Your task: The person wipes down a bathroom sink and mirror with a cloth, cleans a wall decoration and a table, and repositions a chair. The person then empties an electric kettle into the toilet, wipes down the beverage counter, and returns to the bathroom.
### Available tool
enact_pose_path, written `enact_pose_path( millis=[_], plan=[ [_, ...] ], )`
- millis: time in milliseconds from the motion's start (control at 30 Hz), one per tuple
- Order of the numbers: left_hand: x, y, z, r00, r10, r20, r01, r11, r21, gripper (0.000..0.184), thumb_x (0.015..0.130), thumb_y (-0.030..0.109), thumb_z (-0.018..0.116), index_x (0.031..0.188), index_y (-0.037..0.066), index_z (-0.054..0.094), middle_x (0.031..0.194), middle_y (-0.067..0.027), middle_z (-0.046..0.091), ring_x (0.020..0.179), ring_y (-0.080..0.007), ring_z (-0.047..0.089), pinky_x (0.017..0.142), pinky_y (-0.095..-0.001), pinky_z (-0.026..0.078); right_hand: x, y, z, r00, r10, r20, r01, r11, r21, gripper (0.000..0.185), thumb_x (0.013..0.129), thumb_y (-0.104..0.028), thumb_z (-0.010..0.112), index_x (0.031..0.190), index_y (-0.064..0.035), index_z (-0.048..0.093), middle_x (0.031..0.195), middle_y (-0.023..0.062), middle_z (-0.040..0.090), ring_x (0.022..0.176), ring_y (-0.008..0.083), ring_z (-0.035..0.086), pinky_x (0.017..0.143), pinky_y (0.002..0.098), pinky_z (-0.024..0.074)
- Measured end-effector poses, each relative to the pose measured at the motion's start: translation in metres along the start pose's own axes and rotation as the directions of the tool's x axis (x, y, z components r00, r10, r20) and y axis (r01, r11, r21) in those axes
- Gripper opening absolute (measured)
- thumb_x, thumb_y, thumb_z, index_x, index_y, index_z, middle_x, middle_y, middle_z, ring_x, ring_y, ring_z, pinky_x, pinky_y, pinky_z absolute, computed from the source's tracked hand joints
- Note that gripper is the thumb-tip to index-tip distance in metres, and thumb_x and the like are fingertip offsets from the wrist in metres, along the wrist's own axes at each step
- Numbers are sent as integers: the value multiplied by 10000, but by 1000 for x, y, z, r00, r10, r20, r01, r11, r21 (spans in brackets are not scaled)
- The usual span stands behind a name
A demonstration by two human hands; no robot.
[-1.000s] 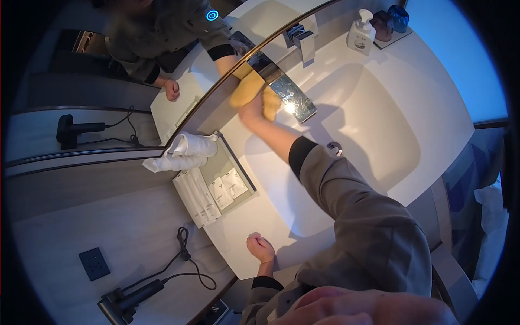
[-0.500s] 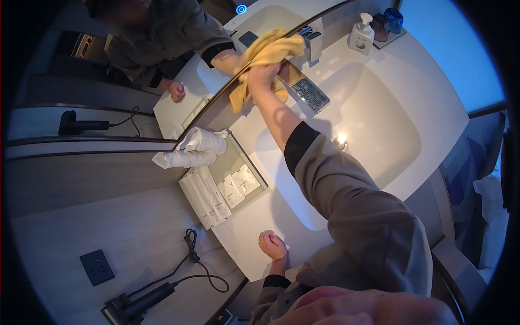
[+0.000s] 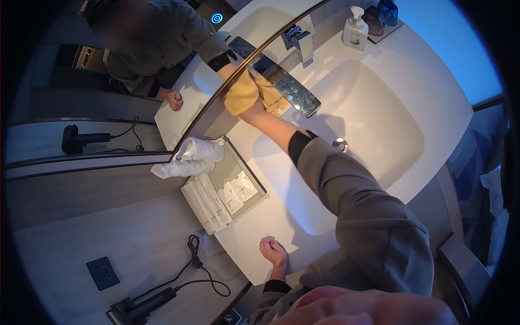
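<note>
My right hand (image 3: 252,113) reaches across the washbasin (image 3: 403,132) and grips a yellow cloth (image 3: 241,96). The cloth lies against the lower edge of the mirror (image 3: 203,115) and covers most of my fingers. Close by on the right is a dark, speckled rectangular piece (image 3: 303,98) behind the basin. My left hand (image 3: 272,251) rests on the white counter (image 3: 246,235) near its front, curled into a loose fist with nothing showing in it.
Left of the basin, a tray (image 3: 254,179) bears rolled white towels (image 3: 197,154) and paper packets (image 3: 234,196). At the back stand a faucet (image 3: 304,46) and a soap dispenser (image 3: 355,32). A hair dryer (image 3: 138,309) with its cord hangs below a wall socket (image 3: 103,273).
My right hand and the cloth have moved down and a little left along the mirror's lower edge, uncovering the faucet and more of the dark piece. My left hand has stayed on the counter.
</note>
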State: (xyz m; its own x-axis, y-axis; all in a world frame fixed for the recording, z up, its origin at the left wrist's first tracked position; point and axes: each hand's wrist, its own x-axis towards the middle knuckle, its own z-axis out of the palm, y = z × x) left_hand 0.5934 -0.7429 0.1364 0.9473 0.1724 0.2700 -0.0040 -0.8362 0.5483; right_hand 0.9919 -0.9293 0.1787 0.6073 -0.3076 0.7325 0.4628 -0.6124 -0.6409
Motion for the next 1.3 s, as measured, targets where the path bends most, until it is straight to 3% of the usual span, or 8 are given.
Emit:
enact_pose_path(
  millis=[100, 433, 767, 833, 867, 1000, 1067, 1300],
  plan=[
    [-3, 5, 0, 1000, -5, 1, 5, 1000, -23, 92, 709, 13, 412, 753, 38, 489, 731, -116, 502, 693, -294, 471, 646, -370, 363, -19, 32, -41, 875, 271, 401, -453, 750, 481, 617, 768, -223, 597, 1290, -47, 317, 1258, 138, 410, 1179, 246, 382, 995, 304, 287],
    [1, 4, 2, 1000, -5, 0, 5, 1000, 24, 87, 692, 5, 405, 738, 36, 473, 726, -108, 496, 688, -292, 466, 648, -378, 360, 77, 110, -67, 992, -41, 120, -56, 711, 701, 551, 794, -236, 563, 1274, -72, 346, 1227, 121, 455, 1131, 242, 441, 956, 281, 338],
    [4, 11, 3, 1000, -3, -26, 5, 998, 67, 47, 710, 17, 430, 725, 46, 464, 714, -106, 491, 686, -291, 467, 647, -383, 362, 28, 174, -120, 746, -354, 564, 501, 857, -124, 409, 830, -217, 521, 1203, -66, 447, 1154, 71, 530, 1049, 183, 518, 881, 258, 400],
    [-1, 8, 1, 1000, -21, -14, 22, 996, 83, 35, 717, 26, 446, 724, 50, 471, 714, -107, 494, 689, -293, 469, 645, -383, 364, 22, 168, -100, 862, 326, 388, -493, 717, 493, 351, 817, -29, 428, 1146, -103, 523, 1106, 131, 556, 1028, 241, 535, 877, 296, 406],
    [-3, 4, -4, 999, -31, -14, 33, 996, 87, 35, 717, 26, 446, 724, 50, 471, 714, -107, 494, 689, -293, 469, 645, -383, 364, 15, 168, -98, 857, 326, 398, -500, 713, 492, 351, 817, -29, 428, 1146, -103, 523, 1106, 131, 556, 1028, 241, 535, 877, 296, 406],
    [0, 6, 1, 999, -37, -22, 38, 997, 67, 35, 720, 26, 455, 727, 50, 478, 719, -106, 500, 696, -295, 474, 647, -383, 369, 101, 32, -154, 873, 107, 476, -273, 916, 293, 248, 806, -94, 466, 1023, -23, 562, 947, 145, 612, 883, 248, 588, 764, 337, 453],
    [-1, 9, -1, 999, -42, -14, 44, 996, 81, 39, 718, 21, 454, 729, 49, 479, 723, -105, 502, 700, -295, 476, 651, -382, 371, 106, 20, -138, 605, -281, 745, 386, 922, 35, 245, 781, -145, 503, 987, -33, 573, 932, 154, 602, 886, 293, 568, 772, 382, 443],
    [3, 8, -1, 999, -34, -35, 36, 998, 61, 72, 703, -8, 445, 737, 45, 480, 731, -103, 508, 715, -291, 488, 669, -378, 381, 49, -18, -247, 495, -319, 808, 284, 939, 196, 278, 806, -129, 483, 1067, -54, 543, 1125, 130, 535, 1080, 301, 476, 926, 377, 373]
  ],
)
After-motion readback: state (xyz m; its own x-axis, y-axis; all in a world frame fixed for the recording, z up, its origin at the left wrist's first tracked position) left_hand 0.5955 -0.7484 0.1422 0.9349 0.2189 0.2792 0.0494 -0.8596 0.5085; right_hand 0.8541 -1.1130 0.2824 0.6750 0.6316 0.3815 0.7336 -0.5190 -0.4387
